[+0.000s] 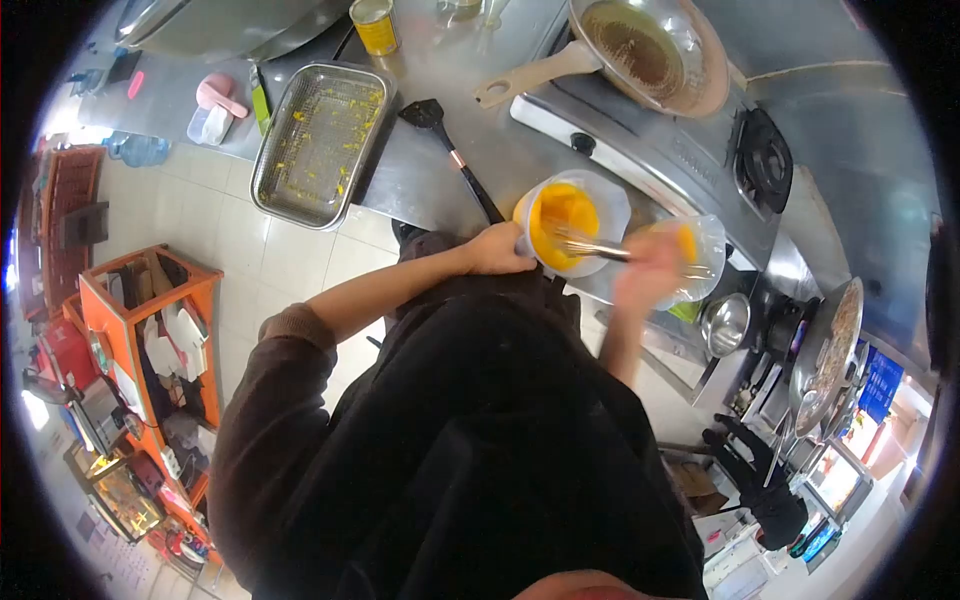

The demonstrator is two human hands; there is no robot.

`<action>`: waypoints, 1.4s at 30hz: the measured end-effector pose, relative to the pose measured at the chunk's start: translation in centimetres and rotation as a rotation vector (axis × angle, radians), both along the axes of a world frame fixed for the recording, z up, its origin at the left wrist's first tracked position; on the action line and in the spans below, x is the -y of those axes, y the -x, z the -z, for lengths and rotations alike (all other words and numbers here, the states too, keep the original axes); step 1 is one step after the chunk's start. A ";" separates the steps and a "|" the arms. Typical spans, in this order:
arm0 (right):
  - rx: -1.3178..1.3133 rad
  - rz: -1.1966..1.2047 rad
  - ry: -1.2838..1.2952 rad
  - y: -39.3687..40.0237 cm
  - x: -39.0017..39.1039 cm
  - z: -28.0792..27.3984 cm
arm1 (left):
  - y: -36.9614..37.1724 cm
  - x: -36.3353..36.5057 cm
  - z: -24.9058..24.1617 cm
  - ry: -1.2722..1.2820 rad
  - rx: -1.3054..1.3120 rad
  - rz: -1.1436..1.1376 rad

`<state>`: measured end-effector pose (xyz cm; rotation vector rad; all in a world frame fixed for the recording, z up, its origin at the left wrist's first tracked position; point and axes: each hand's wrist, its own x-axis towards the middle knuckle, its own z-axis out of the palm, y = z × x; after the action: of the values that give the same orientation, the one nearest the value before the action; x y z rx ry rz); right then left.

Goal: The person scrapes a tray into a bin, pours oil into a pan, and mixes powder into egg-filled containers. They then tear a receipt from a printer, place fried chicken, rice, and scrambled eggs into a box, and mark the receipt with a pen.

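Observation:
My left hand [503, 250] is closed on the near left side of a translucent white jug [523, 212] at the counter's front edge. Orange-yellow liquid [572, 207] lies inside it. My right hand [648, 270], smeared by motion, is wrapped round the handle of a whisk [600, 248], whose wires reach into the liquid. Partly behind that hand sits a clear plastic bowl [711, 250] with something yellow in it. A black spatula [457, 158] lies on the counter beside my left hand.
A metal mesh tray [262, 170] with yellow bits lies at the left. A light-handled frying pan [708, 85] sits on the stove [660, 155]. A yellow can [376, 30] stands behind. Low right are a steel bowl [726, 325], a wok [808, 375] and another person [765, 490].

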<state>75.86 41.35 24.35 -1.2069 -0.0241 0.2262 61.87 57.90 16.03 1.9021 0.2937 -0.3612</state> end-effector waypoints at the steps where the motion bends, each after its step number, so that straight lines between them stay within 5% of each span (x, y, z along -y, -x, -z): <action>1: -0.022 0.009 0.014 0.2 0.8 -0.3 | 0.4 0.5 0.7 0.014 -0.022 0.009; 2: 0.098 0.086 0.024 0.1 1.2 -0.7 | 0.4 0.7 1.9 0.041 0.032 -0.034; 5: 0.788 0.435 0.585 -0.3 -1.3 3.1 | -0.2 0.9 3.9 0.038 0.136 -0.097; 7: 0.010 0.045 0.181 -0.5 -1.7 -0.7 | -0.1 0.7 3.9 0.086 0.206 -0.095; 9: 0.101 -0.085 0.011 -1.5 0.4 -1.9 | 0.5 1.2 4.0 0.063 0.135 -0.102; 12: 0.249 0.279 -0.034 -1.3 -1.6 -1.5 | -0.6 0.5 1.7 0.060 0.102 -0.154; 16: 0.063 -0.051 0.293 -0.5 -1.5 -1.2 | -0.6 0.6 2.3 0.112 0.222 -0.146; 19: 0.093 0.324 -0.098 -0.4 -2.8 -0.5 | -0.7 0.4 0.9 0.204 0.174 -0.156; 21: 0.205 0.306 0.175 -2.2 -2.8 4.0 | -1.1 0.4 3.5 0.161 0.138 -0.154; 25: 0.057 -0.169 -0.199 -6.1 2.1 1.2 | -0.3 0.8 3.9 0.013 0.083 -0.110; 26: 0.428 0.129 0.214 -5.1 0.7 3.3 | -0.4 0.8 3.4 0.113 0.123 -0.128; 29: 0.194 0.249 0.182 -2.0 -3.5 3.4 | -1.3 0.4 4.1 0.113 0.194 -0.141; 31: -0.051 0.037 0.010 -4.4 -1.4 -1.1 | -0.6 0.3 4.7 0.095 0.221 -0.146; 33: -0.009 -0.156 -0.303 -4.9 -0.2 -1.2 | -0.9 0.0 2.1 0.260 0.159 -0.147; 35: 0.091 0.359 0.001 -3.4 -4.0 2.6 | -0.9 0.3 3.4 0.153 0.238 -0.152; 39: -0.170 -0.031 0.012 -6.2 -2.3 -2.6 | -1.2 -0.5 0.8 0.142 0.194 -0.171; 41: -0.008 -0.112 -0.134 -8.3 -0.3 0.2 | 0.0 0.2 0.1 0.257 0.073 -0.161; 42: 0.437 0.025 0.171 -8.8 -0.8 5.3 | -0.1 0.3 0.9 0.221 0.126 -0.165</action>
<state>84.67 42.14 19.07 -1.4071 -0.3765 -0.0624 62.00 57.60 15.09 1.6632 0.3109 -0.1556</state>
